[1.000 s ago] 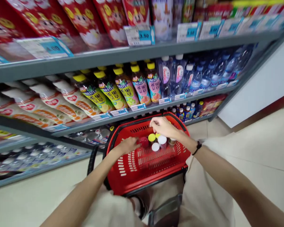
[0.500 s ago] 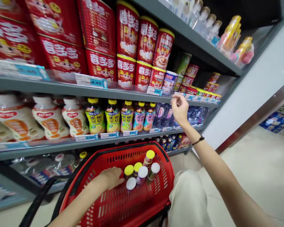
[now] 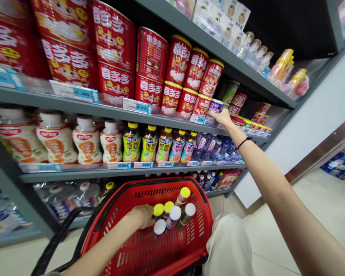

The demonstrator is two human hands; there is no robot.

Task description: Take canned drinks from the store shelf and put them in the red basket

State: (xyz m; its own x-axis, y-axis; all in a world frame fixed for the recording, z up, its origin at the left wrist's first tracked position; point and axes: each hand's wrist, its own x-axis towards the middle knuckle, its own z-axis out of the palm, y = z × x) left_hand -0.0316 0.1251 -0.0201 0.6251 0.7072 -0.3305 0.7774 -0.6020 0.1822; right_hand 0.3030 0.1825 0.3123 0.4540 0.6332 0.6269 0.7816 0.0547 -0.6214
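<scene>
On the middle shelf, my right hand (image 3: 222,117) is closed around a white can with a blue top band (image 3: 216,104), thumb and fingers on its lower part. The can stands at the right end of a row of red cans (image 3: 188,100). My left hand (image 3: 143,216) is low inside the red basket (image 3: 126,191), its fingers curled down beside a yellow-lidded can (image 3: 158,209). What those fingers hold, if anything, is hidden. Several small cans stand grouped there, among them white-lidded ones (image 3: 175,213) and a yellow-lidded stack (image 3: 183,194).
The shelf board (image 3: 109,111) runs above bottled iced tea (image 3: 150,143) and white drink bottles (image 3: 87,142). Below the tea are large water bottles (image 3: 86,193). Another shelf (image 3: 218,51) overhangs my right hand. A black basket handle (image 3: 54,241) sticks out at lower left; my knee (image 3: 230,241) adjoins the basket.
My right hand has moved from in front of the shelf edge onto the white can and closed on it. My left hand stays in the basket. The view has shifted left.
</scene>
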